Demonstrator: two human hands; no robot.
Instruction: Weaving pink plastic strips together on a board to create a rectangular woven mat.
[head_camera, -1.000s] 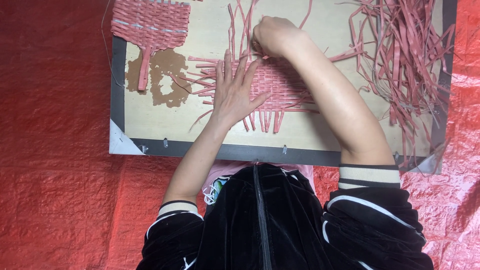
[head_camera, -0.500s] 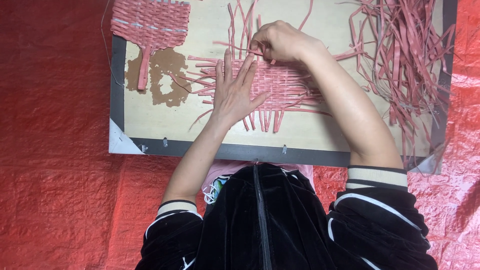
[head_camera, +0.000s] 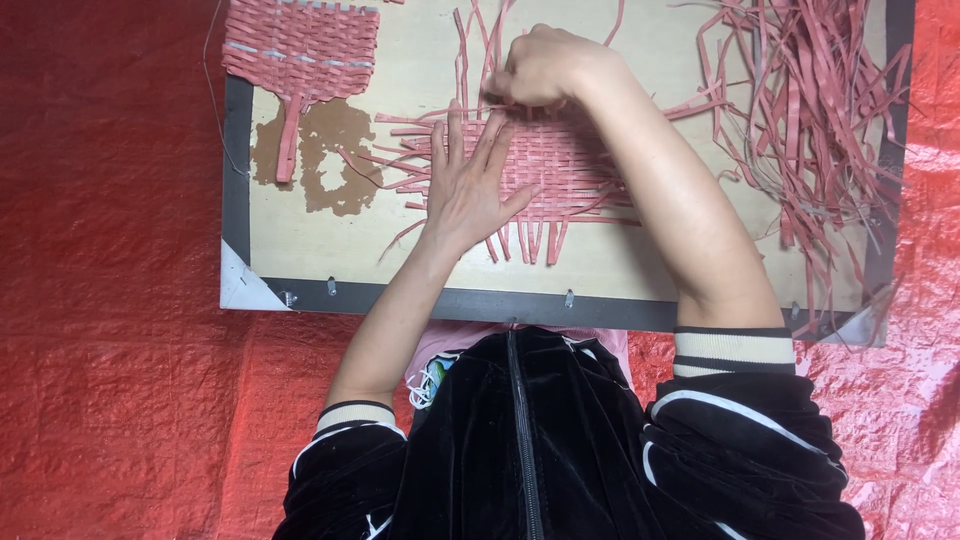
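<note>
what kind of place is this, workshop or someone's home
Probably an informal floor craft spot: a pale wooden board lies on red woven plastic sheeting, with loose pink weaving strips and a half-woven pink mat.

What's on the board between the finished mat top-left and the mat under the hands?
Head view: a brown patch and bare board; stray strip ends poke in.

One head view; looks steeply down, close over the wooden board (head_camera: 330, 250).

The finished woven mat (head_camera: 302, 45) and loose strips (head_camera: 810, 110) run past the top edge
</note>
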